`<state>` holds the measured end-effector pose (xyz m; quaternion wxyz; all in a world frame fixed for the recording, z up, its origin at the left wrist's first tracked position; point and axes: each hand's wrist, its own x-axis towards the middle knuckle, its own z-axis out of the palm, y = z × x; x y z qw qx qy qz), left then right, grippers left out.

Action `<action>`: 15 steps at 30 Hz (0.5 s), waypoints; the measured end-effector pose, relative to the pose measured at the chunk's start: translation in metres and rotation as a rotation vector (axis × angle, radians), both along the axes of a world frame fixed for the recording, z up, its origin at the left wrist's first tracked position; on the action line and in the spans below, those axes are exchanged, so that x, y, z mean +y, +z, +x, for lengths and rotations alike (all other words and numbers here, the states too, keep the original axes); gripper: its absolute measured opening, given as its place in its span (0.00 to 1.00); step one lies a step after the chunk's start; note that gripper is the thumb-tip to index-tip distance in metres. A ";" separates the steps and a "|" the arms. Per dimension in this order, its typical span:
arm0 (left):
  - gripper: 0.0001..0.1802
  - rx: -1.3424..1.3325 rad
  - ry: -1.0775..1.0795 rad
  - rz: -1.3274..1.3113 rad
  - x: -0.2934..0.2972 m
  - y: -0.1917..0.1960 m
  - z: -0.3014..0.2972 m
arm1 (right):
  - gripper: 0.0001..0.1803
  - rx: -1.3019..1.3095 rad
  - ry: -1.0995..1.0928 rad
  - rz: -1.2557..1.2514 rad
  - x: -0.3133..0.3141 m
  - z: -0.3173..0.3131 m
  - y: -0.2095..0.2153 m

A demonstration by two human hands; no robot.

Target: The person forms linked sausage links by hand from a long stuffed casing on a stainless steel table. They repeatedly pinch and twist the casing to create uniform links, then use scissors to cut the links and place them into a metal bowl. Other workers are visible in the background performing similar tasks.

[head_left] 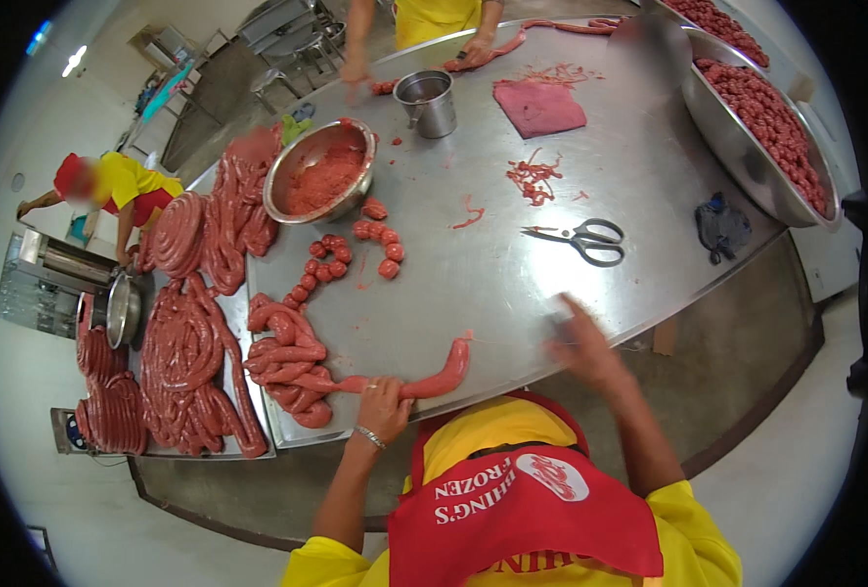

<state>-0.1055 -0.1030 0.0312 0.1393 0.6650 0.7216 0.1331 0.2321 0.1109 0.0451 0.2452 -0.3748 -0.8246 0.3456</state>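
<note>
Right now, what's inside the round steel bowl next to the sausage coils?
The steel bowl holds a mound of red ground meat, heaped toward its right side. The bowl's bottom under the meat is covered, so nothing else can be confirmed there.

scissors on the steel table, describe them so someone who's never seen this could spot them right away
Start at the big steel table and look toward its right side, short of the large bowl of red sausage balls. The scissors lie flat on bare metal, blades pointing left, beyond the person's right hand. They are the only black-handled metal tool among pink meat scraps.
</note>
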 end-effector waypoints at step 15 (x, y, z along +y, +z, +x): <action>0.20 0.081 0.029 0.015 -0.067 0.091 -0.044 | 0.08 -0.206 0.872 0.368 -0.082 -0.173 -0.002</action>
